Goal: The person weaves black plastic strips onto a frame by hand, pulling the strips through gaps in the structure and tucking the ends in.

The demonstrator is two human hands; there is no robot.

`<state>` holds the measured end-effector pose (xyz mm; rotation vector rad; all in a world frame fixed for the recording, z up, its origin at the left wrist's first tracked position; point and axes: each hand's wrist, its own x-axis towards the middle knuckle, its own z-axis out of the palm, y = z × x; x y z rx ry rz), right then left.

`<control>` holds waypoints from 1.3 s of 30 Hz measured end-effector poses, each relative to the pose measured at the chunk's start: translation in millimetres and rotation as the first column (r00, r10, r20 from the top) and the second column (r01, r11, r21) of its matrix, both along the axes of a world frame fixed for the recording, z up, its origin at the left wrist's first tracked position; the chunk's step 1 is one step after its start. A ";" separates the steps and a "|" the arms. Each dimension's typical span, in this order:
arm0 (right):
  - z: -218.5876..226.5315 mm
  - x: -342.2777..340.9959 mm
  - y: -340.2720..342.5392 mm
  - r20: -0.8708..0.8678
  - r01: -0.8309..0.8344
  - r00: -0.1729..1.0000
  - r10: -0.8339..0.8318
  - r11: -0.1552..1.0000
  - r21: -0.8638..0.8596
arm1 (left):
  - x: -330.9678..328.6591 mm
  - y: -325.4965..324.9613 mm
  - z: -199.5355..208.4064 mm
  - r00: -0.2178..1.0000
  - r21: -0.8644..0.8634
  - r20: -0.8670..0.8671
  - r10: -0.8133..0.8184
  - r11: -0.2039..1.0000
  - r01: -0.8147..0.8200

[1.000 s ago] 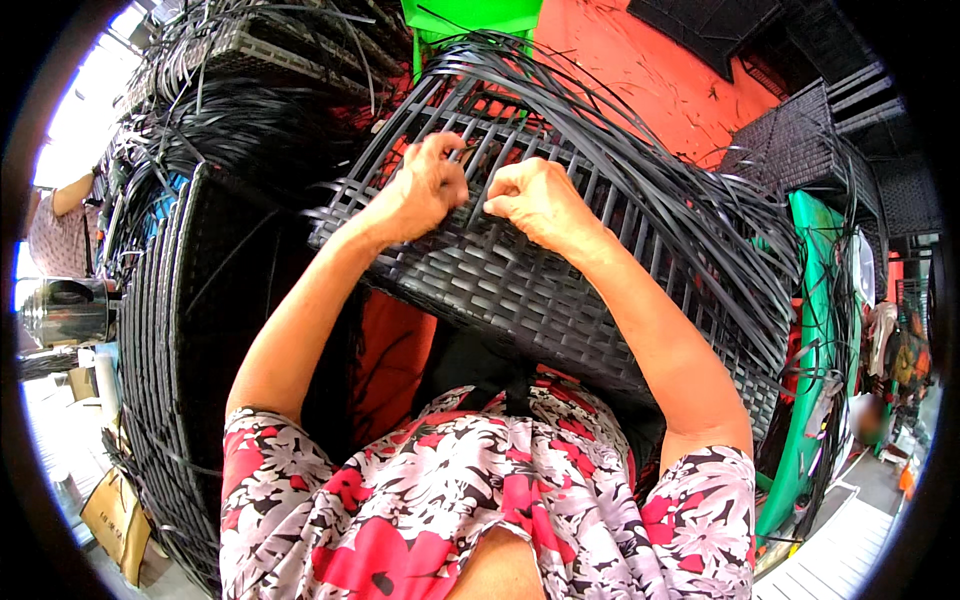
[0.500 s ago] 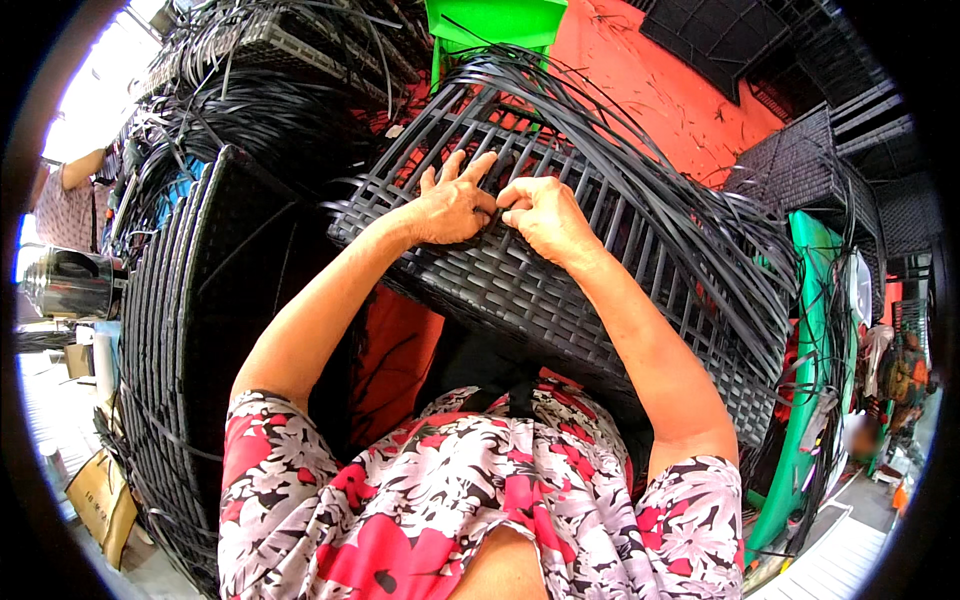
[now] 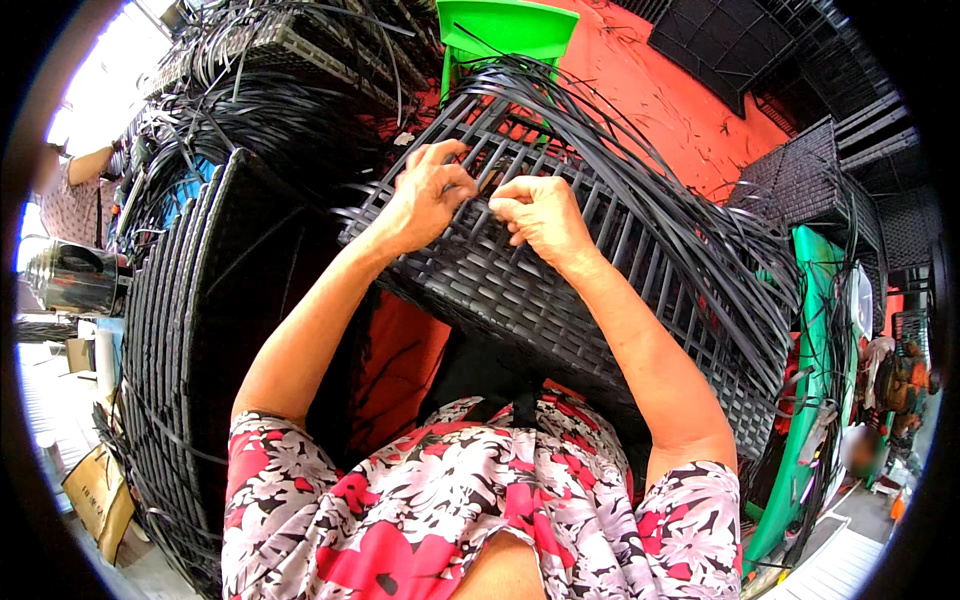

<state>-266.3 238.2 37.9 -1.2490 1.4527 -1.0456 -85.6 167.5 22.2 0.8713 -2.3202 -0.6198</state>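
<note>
A half-woven black wicker panel lies tilted across my lap, its lower part tightly woven and its upper part bare frame bars. Loose black plastic strips arc over its far right side. My left hand presses on the weave's upper edge with fingers curled around a strip. My right hand sits beside it, almost touching, pinching a black strip between thumb and fingers at the weave line.
A tall woven black piece stands at my left. A green plastic chair stands behind the panel against a red wall. More black woven frames stack at the right. Another person's arm shows far left near a cardboard box.
The panel has shifted slightly up and left in view. Both hands stayed at the weave edge, the left one's fingers curling from spread to gripping a strip.
</note>
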 end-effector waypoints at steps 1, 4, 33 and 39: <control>2.4 3.7 -4.2 -0.147 -0.010 0.989 0.010 1.000 -0.005 | 7.2 -3.2 -9.0 0.994 0.005 0.106 0.039 0.999 -0.040; -8.9 9.4 -22.9 -0.613 -0.163 0.790 0.020 0.970 -0.180 | 6.7 1.0 -26.2 0.945 -0.040 0.316 0.087 0.996 -0.079; 16.7 35.9 -56.4 -0.626 -0.179 0.741 0.242 0.970 0.163 | 24.5 -27.0 -12.6 0.908 0.095 0.418 -0.009 0.995 -0.034; 10.0 29.4 -62.9 -0.605 -0.155 0.771 0.200 0.980 0.127 | 17.9 -44.4 -19.9 0.882 0.152 0.468 -0.053 0.988 -0.021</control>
